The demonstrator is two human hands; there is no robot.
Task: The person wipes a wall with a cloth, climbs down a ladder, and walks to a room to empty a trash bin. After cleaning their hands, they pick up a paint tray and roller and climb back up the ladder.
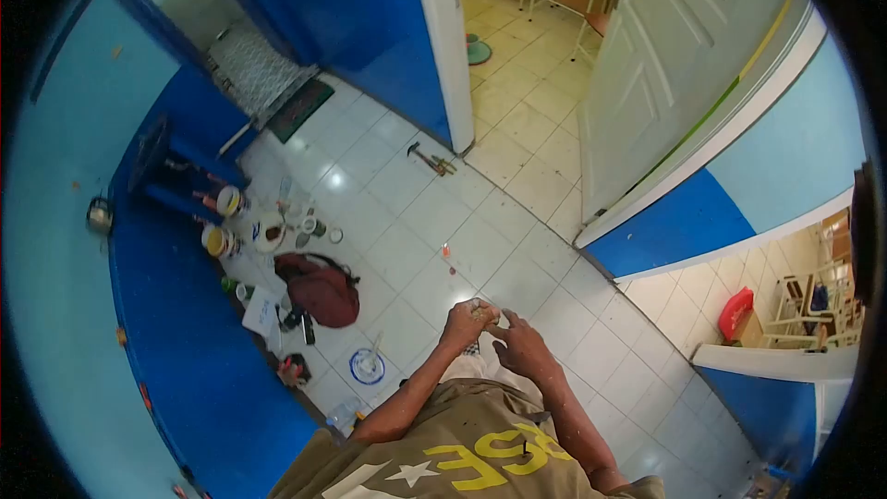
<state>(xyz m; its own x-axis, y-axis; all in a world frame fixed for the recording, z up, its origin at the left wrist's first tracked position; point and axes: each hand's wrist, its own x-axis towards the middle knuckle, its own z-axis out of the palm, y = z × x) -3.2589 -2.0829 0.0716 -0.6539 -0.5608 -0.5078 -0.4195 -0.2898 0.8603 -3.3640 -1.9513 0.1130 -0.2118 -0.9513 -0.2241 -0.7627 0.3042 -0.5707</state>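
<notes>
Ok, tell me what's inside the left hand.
Some pale material shows in the left hand, too small to identify; anything deeper is covered by the curled fingers and cannot be seen.

The floor tiles (pixel 397 268) before me shine, smooth and glossy. Blue paint (pixel 365 46) left of the doorway carries a soft sheen; the panelled door (pixel 670 74) looks smoothly painted. The backpack (pixel 323 300) is matt cloth, like the shirt (pixel 467 420); the tubs (pixel 228 201) look plastic.
</notes>
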